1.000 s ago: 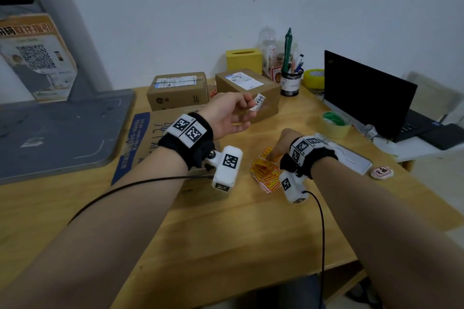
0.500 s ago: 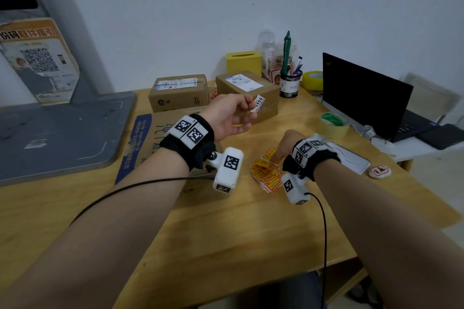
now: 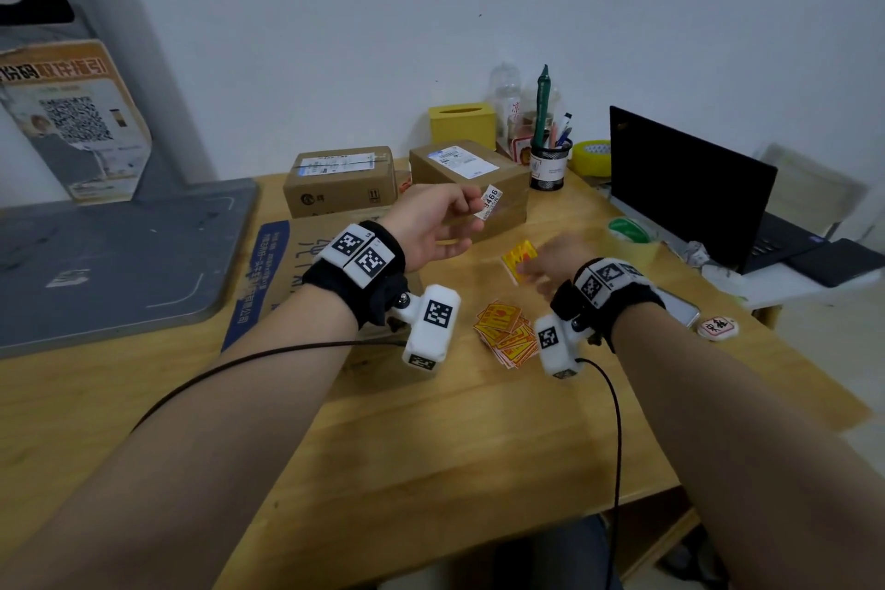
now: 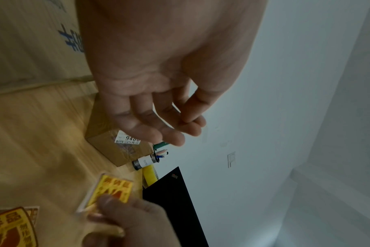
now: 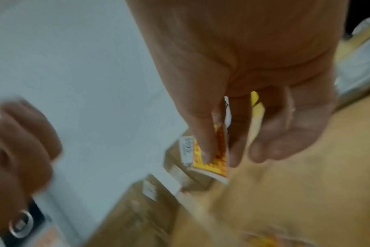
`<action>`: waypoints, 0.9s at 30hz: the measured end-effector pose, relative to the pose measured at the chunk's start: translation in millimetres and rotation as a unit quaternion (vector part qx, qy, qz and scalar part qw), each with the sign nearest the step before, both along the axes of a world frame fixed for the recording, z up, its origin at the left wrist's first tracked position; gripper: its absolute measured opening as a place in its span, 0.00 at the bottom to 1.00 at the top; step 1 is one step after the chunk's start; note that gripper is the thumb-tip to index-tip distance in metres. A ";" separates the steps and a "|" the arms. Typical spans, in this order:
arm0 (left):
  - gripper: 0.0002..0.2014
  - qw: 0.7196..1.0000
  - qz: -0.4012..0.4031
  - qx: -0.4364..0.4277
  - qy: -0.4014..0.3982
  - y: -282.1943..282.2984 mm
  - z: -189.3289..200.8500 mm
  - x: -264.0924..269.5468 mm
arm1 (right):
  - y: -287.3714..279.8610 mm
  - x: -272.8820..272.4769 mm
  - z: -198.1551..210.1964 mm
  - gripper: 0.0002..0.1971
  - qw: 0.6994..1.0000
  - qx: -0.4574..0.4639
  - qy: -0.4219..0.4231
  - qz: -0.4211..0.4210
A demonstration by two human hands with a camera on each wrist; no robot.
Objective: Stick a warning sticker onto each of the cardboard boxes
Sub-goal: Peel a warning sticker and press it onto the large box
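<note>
Nearest the person, a pile of stickers (image 3: pixel 506 340) is lying on the table (image 3: pixel 431 455), just inside the right wrist and between the two forearms. Just past it, the right hand (image 3: pixel 558 261) is hovering above the table, pinching one yellow-and-red sticker (image 3: pixel 519 256) between thumb and fingers; its white backing edge is showing in the right wrist view (image 5: pixel 211 160). The hand is blurred in the head view. To its left and slightly farther, the left hand (image 3: pixel 433 225) is hanging in the air, palm turned inward, fingers loosely curled with the thumb tip meeting the fingertips; whether it is pinching anything, I cannot tell. A flat carton (image 3: pixel 287 264) is lying under the left wrist. Beyond the left fingertips, the right box (image 3: pixel 471 187) is sitting on the table with a small white label (image 3: pixel 491 200) on its near face. The left box (image 3: pixel 341 180) is standing just beside it, farther to the left. Right of the right hand, a tape roll (image 3: pixel 632 237) and a laptop (image 3: pixel 689 187) are resting on the table.
</note>
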State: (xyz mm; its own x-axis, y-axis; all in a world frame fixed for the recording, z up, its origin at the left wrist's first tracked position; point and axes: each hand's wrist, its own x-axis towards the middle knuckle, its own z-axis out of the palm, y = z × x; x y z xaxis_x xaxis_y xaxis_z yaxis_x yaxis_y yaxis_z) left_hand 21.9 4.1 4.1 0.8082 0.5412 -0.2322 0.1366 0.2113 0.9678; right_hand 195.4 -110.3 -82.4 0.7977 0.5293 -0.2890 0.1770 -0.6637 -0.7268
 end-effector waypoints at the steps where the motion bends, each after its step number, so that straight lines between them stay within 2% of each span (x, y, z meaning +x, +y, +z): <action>1: 0.14 1.000 0.008 0.010 -0.003 1.6 1.1 -1.1 | 1.1 -4.2 9.2 0.10 0.998 0.056 0.027 -0.011; 3: 0.12 0.999 0.030 0.032 -0.010 6.0 3.5 -4.4 | 5.7 -15.0 29.9 0.07 0.988 0.139 0.058 -0.010; 6: 0.08 0.996 0.056 0.067 -0.019 17.2 4.7 -12.2 | 16.0 -36.3 59.4 0.05 0.976 0.202 0.076 0.035; 9: 0.15 0.993 0.069 0.093 -0.025 32.0 2.5 -23.2 | 28.6 -60.0 79.8 0.15 0.958 0.247 0.115 0.087; 13: 0.14 0.987 0.090 0.123 -0.044 51.0 -0.2 -44.2 | 49.2 -80.9 89.0 0.17 0.942 0.267 0.151 0.135; 17: 0.13 0.982 0.114 0.136 -0.065 68.4 -2.1 -63.0 | 62.8 -95.1 91.0 0.06 0.936 0.266 0.157 0.171; 21: 0.14 0.983 0.114 0.122 -0.075 78.0 -4.7 -74.8 | 70.9 -102.8 90.7 0.03 0.931 0.276 0.164 0.175; 27: 0.06 0.985 0.100 0.117 -0.075 82.1 -7.2 -87.0 | 76.3 -115.7 92.1 0.07 0.924 0.323 0.145 0.142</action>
